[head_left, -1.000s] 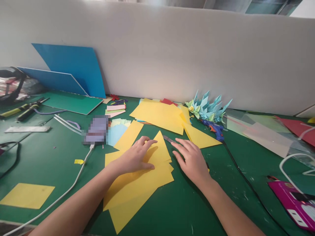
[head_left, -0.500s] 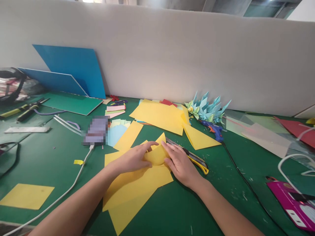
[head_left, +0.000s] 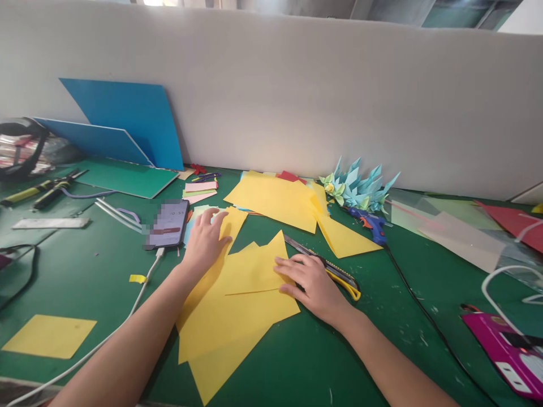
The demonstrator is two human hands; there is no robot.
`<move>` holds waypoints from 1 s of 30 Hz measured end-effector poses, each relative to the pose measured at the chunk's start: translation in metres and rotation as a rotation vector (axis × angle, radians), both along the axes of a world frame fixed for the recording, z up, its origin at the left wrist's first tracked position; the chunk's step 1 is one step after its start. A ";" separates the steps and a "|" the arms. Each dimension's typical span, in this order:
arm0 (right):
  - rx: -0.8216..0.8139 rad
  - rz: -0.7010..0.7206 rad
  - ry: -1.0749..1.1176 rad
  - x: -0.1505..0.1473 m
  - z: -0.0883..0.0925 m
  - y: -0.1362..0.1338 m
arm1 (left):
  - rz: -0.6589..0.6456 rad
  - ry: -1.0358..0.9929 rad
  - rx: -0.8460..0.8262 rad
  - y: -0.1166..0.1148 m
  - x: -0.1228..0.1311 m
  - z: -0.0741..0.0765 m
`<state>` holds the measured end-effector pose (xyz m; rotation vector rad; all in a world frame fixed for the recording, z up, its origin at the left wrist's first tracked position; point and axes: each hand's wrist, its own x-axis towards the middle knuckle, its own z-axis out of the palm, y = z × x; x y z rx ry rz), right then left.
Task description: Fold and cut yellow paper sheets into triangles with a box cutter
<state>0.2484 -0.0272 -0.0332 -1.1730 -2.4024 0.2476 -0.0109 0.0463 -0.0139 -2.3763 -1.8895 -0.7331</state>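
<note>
left hand (head_left: 206, 240): bare | right hand (head_left: 313, 282): bare | both forearms (head_left: 136, 333): bare, slim, tapering

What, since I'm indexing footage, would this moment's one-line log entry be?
left hand: open, over yellow sheets | right hand: open, at sheets' right edge | utility knife: alongside right hand | phone: left of sheets

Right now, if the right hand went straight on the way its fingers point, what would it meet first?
The right hand would likely first meet the yellow paper beneath and ahead; beyond, perhaps the left hand, though height is unclear.
</note>
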 end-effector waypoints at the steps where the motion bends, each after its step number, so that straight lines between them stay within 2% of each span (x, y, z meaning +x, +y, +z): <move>1: 0.043 0.034 0.012 -0.001 0.000 0.000 | -0.026 0.019 0.028 -0.001 0.002 0.001; 4: 0.192 0.101 0.044 -0.003 -0.001 0.000 | -0.148 -0.021 -0.024 -0.006 0.011 0.001; 7: 0.349 0.106 0.088 -0.004 -0.002 -0.002 | -0.279 -0.104 -0.207 -0.015 0.025 0.002; 10: 0.509 0.071 0.152 -0.003 0.000 -0.005 | -0.335 -0.104 -0.331 -0.023 0.036 0.003; 14: 0.628 0.016 0.229 0.001 0.004 -0.002 | -0.358 -0.077 -0.320 -0.026 0.037 0.001; 18: 0.546 -0.147 0.217 0.011 -0.001 0.012 | -0.417 0.045 -0.291 -0.025 0.031 -0.005; 21: 0.412 -0.332 0.049 0.019 -0.008 0.022 | -0.475 0.099 -0.317 -0.025 0.030 -0.007; 24: 0.378 -0.479 -0.086 0.021 -0.009 0.022 | -0.474 0.111 -0.344 -0.026 0.032 -0.004; 26: 0.393 -0.453 -0.083 0.019 -0.004 0.017 | -0.459 0.119 -0.350 -0.027 0.034 -0.001; 30: 0.308 -0.114 -0.019 0.007 0.006 0.005 | -0.468 0.131 -0.325 -0.028 0.037 0.002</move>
